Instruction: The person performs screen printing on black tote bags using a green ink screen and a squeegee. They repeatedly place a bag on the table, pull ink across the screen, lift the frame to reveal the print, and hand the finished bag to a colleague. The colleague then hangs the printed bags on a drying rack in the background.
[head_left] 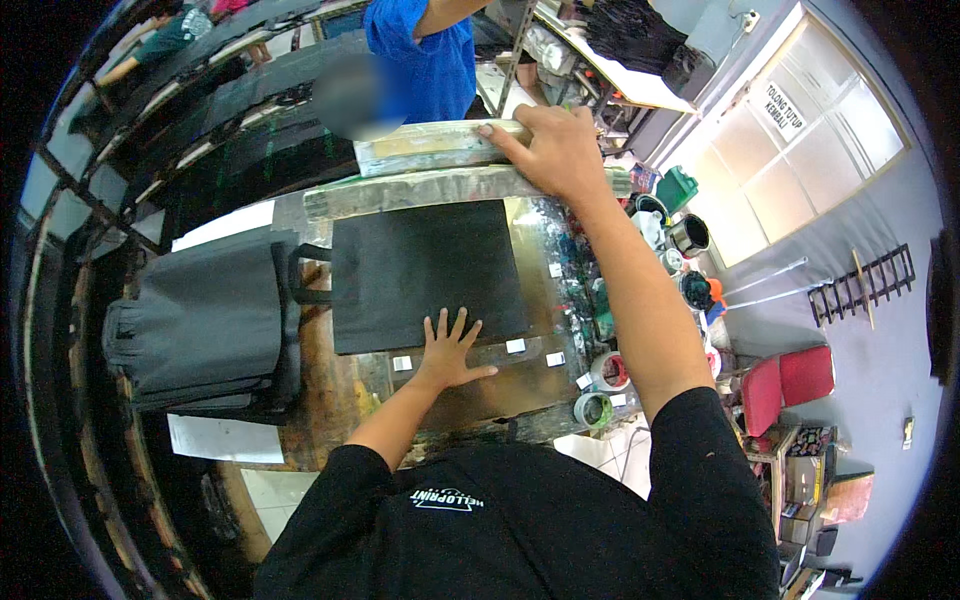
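A black fabric bag (425,265) lies flat on the worktable, its handle toward the left. My left hand (448,352) rests on its near edge, fingers spread, holding nothing. At the table's far side, my right hand (560,150) is closed round the upper right end of a paint-smeared screen-printing frame (420,150), which appears edge-on and tilted up. A worn greyish bar (420,192) runs just below the frame, along the bag's far edge. Several small white pieces (515,346) sit on the board by my left hand.
A stack of black bags (210,315) stands on the table's left side. Tape rolls (594,410) and paint containers (688,235) line the right edge. Beyond the frame is a person in a blue shirt (435,80). A red chair (785,385) stands at the right.
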